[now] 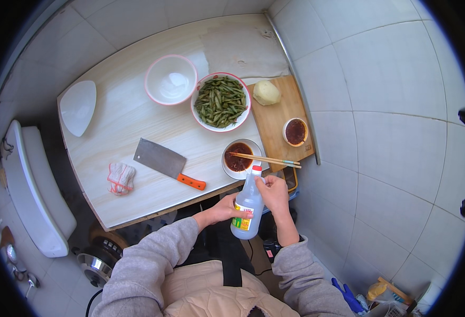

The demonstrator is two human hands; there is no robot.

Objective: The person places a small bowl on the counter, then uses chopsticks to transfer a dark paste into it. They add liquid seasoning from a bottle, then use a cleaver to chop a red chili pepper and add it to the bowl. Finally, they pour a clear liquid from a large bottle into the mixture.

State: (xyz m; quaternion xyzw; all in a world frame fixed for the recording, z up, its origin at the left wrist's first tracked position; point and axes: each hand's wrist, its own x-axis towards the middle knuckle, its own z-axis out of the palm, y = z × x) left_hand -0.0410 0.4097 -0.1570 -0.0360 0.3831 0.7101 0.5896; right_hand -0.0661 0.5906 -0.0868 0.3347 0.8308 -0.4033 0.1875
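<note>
My left hand [227,210] grips the body of a clear plastic bottle [252,194] that bears a label and has a red cap. At the bottle's neck are the bent fingers of my right hand [274,192], close to the cap. Just beyond the cap stands a bowl of dark reddish-brown sauce [238,163], with a pair of wooden chopsticks [272,159] resting across its rim. Behind it, a red-rimmed bowl holds cut green beans [221,102]. A cleaver [161,158] with an orange handle lies flat to the left.
On the wooden cutting board [288,103] are a peeled pale vegetable [267,93] and a small cup of red sauce [295,132]. An empty red-rimmed bowl [171,80], a white dish [78,107] and a crumpled cloth [121,178] are on the table. A tiled wall [387,79] bounds the right.
</note>
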